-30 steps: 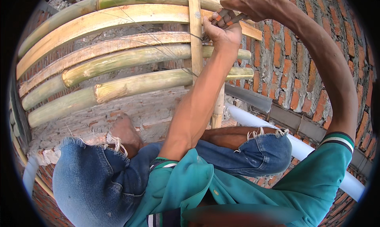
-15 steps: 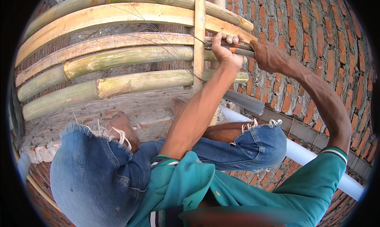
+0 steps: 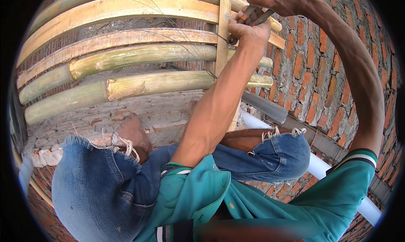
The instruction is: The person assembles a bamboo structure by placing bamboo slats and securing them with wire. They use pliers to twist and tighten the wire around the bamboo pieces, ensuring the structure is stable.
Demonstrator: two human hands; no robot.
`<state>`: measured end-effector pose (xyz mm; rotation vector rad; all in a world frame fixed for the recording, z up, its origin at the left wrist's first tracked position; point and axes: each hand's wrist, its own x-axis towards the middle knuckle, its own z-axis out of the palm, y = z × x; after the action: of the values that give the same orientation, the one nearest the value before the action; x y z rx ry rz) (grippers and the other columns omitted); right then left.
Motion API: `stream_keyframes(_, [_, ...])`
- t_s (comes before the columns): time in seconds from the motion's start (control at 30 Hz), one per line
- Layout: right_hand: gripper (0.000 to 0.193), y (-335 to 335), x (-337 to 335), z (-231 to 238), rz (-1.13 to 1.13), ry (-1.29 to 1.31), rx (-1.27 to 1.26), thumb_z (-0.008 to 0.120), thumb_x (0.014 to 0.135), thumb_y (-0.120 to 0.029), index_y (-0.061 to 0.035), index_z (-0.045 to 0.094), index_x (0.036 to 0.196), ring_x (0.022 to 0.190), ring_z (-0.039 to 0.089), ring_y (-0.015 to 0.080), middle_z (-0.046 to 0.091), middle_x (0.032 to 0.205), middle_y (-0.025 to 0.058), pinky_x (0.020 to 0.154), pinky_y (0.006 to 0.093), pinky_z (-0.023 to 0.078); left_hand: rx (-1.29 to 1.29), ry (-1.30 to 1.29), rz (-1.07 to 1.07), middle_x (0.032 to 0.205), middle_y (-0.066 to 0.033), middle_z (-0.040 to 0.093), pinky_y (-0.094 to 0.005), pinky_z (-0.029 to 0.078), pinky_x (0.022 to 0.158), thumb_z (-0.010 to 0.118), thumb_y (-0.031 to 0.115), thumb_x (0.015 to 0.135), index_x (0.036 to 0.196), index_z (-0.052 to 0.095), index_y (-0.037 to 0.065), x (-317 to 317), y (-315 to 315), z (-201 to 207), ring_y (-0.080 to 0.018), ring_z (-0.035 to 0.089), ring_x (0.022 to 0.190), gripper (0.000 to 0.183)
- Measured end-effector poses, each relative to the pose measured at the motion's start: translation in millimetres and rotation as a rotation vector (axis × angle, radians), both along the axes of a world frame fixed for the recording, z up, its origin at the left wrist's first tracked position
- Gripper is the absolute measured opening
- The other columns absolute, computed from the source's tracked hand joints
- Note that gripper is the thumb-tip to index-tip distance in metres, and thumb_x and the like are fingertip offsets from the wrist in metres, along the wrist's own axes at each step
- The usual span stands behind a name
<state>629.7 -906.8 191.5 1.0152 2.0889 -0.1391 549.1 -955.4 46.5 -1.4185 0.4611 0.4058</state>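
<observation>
A pair of pincers (image 3: 265,17) with two dark handles, one banded orange, is gripped by both hands. My left hand (image 3: 252,27) wraps its fingers around the handles near the jaws, beside an upright wooden batten (image 3: 223,28). Above it, at the top of the view, my right hand (image 3: 282,0) is closed on the handle ends. The dark jaws sit against the batten's right side, partly hidden by my left hand. Thin wire (image 3: 182,34) trails leftward over the poles, and a loop of it shows lower down at the batten.
Several bamboo poles (image 3: 143,82) and sawn timbers (image 3: 122,7) run crosswise behind the batten. A brick wall (image 3: 314,69) rises at right. My bare foot (image 3: 134,132) rests on a rough brick ledge (image 3: 166,109). A grey channel (image 3: 265,107) and pale pipe (image 3: 318,166) pass by my knee.
Both hands have moved up. The pincers have swung from nearly level to a steep tilt, with my right hand now above my left. The view has shifted slightly.
</observation>
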Motion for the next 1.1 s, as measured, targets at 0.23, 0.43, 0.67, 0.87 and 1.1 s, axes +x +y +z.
stream_keyframes(0.23, [0.014,-13,-12,3,-0.094,-0.148,0.138,0.067,0.093,-0.026,-0.0160,0.071,0.102,0.089,0.070,0.0181,0.070,0.086,0.0027,0.079,0.0365,0.052,0.147,0.061,0.018,0.097,-0.0102,0.070,-0.0480,0.055,0.099,0.045,0.012,0.083,0.089,0.064,0.003,-2,-9,0,-0.0247,0.067,0.095,0.022])
stream_keyframes(0.43, [0.015,-5,-28,14,-0.128,-0.186,0.081,0.073,0.088,-0.024,-0.0130,0.069,0.097,0.086,0.070,0.0191,0.069,0.082,0.0033,0.079,0.0362,0.050,0.190,-0.019,0.086,0.087,-0.0075,0.067,-0.0443,0.056,0.093,0.047,0.014,0.087,0.086,0.062,0.005,-6,-16,-3,-0.0235,0.067,0.086,0.017])
stream_keyframes(0.67, [0.017,-6,-31,11,-0.133,-0.222,0.092,0.074,0.088,-0.030,-0.0139,0.066,0.090,0.086,0.068,0.0180,0.067,0.081,0.0025,0.080,0.0366,0.050,0.135,-0.062,0.130,0.080,-0.0027,0.061,-0.0382,0.055,0.080,0.046,0.019,0.095,0.076,0.051,0.012,-6,-16,1,-0.0198,0.062,0.078,0.020])
stream_keyframes(0.87, [0.019,5,-37,11,-0.070,-0.234,0.046,0.068,0.090,-0.032,-0.0137,0.066,0.086,0.083,0.067,0.0182,0.065,0.078,0.0010,0.076,0.0349,0.048,0.205,-0.211,0.211,0.071,0.0013,0.053,-0.0338,0.053,0.071,0.043,0.019,0.096,0.074,0.051,0.014,-16,-21,-18,-0.0163,0.056,0.069,0.024])
stream_keyframes(1.1, [0.024,7,-50,9,0.091,-0.261,0.070,0.067,0.093,-0.034,-0.0140,0.065,0.080,0.067,0.068,0.0131,0.060,0.063,-0.0057,0.062,0.0324,0.049,0.102,-0.161,0.030,0.067,0.0050,0.051,-0.0322,0.052,0.069,0.048,0.014,0.091,0.074,0.057,0.013,-25,-11,-22,-0.0132,0.052,0.064,0.019])
